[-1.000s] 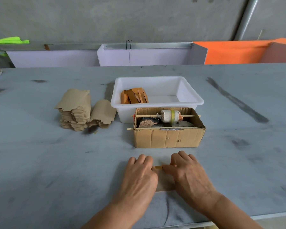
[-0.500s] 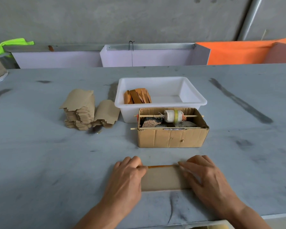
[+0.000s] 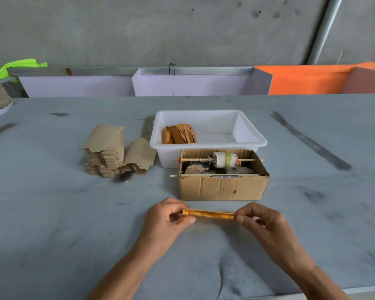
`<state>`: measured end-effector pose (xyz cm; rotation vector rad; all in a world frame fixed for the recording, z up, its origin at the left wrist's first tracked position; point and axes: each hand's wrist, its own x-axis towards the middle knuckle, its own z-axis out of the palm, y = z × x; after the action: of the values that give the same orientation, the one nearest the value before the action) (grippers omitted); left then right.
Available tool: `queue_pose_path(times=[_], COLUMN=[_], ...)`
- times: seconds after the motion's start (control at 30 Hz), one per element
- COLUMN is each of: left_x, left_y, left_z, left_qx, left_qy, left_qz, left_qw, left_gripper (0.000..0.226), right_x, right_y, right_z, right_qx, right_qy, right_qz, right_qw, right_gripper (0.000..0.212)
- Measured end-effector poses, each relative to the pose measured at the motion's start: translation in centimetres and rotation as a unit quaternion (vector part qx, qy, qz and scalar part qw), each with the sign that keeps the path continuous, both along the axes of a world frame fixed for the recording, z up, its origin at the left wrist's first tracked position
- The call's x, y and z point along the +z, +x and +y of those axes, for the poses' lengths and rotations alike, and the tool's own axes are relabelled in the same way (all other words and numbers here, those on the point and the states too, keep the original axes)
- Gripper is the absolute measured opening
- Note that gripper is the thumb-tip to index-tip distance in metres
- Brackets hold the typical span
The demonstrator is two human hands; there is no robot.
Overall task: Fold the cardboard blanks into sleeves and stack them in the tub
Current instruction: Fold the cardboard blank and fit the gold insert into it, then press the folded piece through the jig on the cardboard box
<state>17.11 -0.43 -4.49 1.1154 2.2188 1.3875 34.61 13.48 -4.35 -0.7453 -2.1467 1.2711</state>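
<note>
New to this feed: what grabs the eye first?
Both hands, left hand and right hand, pinch the ends of a folded orange sleeve at the table's near edge. Behind it sits a cardboard box with a spool on a stick, then the white tub holding finished sleeves; blank stacks lie left of it.

Glossy orange sleeve [image 3: 209, 214]; white tub [image 3: 250, 135] holding orange-brown sleeves [image 3: 179, 134]; tan blanks [image 3: 105, 156]; brown cardboard box [image 3: 223, 188]; grey, dark-smudged desk [image 3: 52, 213]; neon-green, probably cloth, item [image 3: 20, 67] upper left.

Both forearms bare; L hand [image 3: 165, 224], R hand [image 3: 266, 226] ungloved.
</note>
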Motion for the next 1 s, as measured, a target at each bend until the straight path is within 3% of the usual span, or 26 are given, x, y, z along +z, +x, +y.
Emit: queue_pose_path(times=[0.1,0.23,0.4,0.63,0.83,0.9,1.0], left_x=[0.8,1.4,2.3,4.3,5.3,5.6,6.1], left_y=[0.0,0.2,0.1,-0.3,-0.2,-0.1,0.3], left_z=[1.1,2.1,2.3,2.3,2.0,1.8,1.8], left_qx=[0.010,0.047,0.055,0.052,0.070,0.039,-0.023], left_qy=[0.017,0.053,0.086,0.143,0.115,0.080,0.065], left_qz=[-0.136,-0.223,-0.274,-0.295,-0.238,-0.280,-0.383], left_qw=[0.990,0.972,0.956,0.943,0.962,0.956,0.921], left_gripper=[0.010,0.009,0.009,0.003,0.004,0.013,0.016], right_x=[0.8,1.5,2.7,4.4,5.3,5.4,5.4], right_y=[-0.8,-1.5,-2.4,-2.9,-2.8,-2.7,-2.5], right_z=[0.2,0.1,0.1,0.1,0.0,0.0,0.0], right_qx=[-0.060,-0.117,-0.147,-0.107,-0.110,-0.105,-0.098], right_qy=[-0.055,-0.147,-0.177,-0.197,-0.171,-0.158,-0.149], right_qz=[0.054,0.100,0.100,0.110,0.152,0.156,0.150], right_qw=[0.995,0.977,0.968,0.968,0.967,0.969,0.972], right_gripper=[0.016,0.033,0.016,0.014,0.013,0.013,0.014])
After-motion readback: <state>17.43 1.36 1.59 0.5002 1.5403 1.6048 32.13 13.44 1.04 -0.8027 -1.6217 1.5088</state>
